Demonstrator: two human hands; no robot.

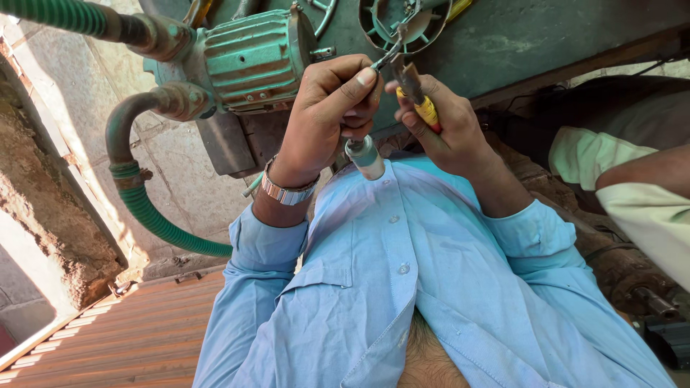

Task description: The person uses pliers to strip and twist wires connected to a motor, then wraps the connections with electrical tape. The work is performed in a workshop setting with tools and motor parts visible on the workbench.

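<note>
Left hand [327, 115]: fingers pinched on a thin wire [383, 59], a small grey cylinder [365, 156] tucked under the palm.
Right hand [438, 126]: clenched round yellow-handled pliers [415, 90], whose tip meets the wire beside the round fan housing [406, 21].
Nearby: green motor pump [248, 57] with ribbed hose [154, 215]; another person's sleeve [632, 201] at right.
Risk: the pliers may slip off the thin wire and nick the pinching fingertips.

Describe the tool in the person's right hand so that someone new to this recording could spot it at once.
Start at the big green ribbed motor at the top. To its right two hands meet; the right hand grips pliers pointing up toward a round green fan cover. Their yellow-and-red handle sets them apart from the pale cylinder under the left hand.
</note>
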